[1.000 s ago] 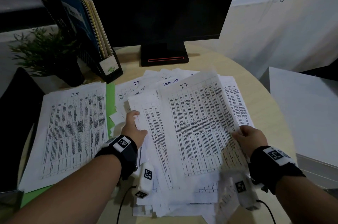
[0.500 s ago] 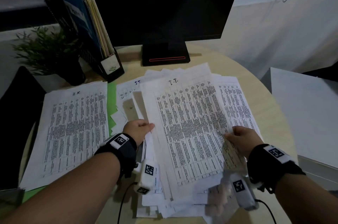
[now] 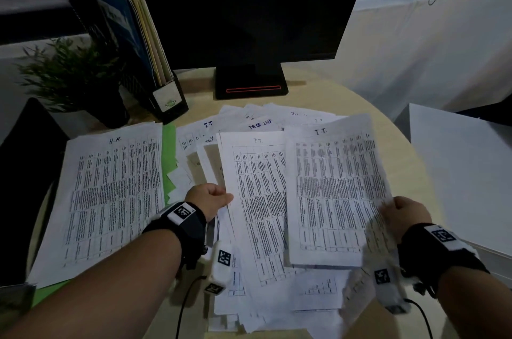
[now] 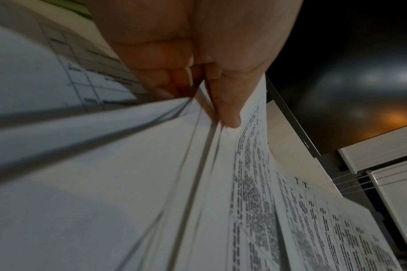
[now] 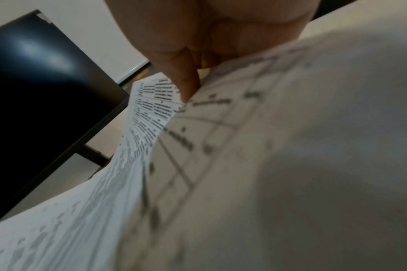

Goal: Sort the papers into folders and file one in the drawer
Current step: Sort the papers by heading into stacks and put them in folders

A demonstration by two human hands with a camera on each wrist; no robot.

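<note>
The person is midway through sorting a loose heap of papers (image 3: 277, 297) spread over the round tabletop (image 3: 327, 94). The right hand (image 3: 406, 216) pinches the lower right edge of a sheet headed "I.T." (image 3: 336, 194) between thumb and curled fingers, holding it lifted off the heap, probably so its heading can be read and it can go with its own kind. The left hand (image 3: 209, 200) has thumb and fingers closed on the left edge of a small bundle of sheets (image 3: 257, 200), whose top page also reads "I.T."; the left wrist view shows several edges fanned under the thumb, which suggests the hand gathers matching pages as a growing stack.

To the left, a pile headed "H.R." (image 3: 110, 194) lies squared on a green folder (image 3: 169, 150), seemingly a finished category kept apart from the unsorted mess. More folders stand in a black file holder (image 3: 166, 100) beside a potted plant (image 3: 69, 75), near the monitor (image 3: 249, 6). No drawer can be made out with certainty, so filing looks to be still ahead.
</note>
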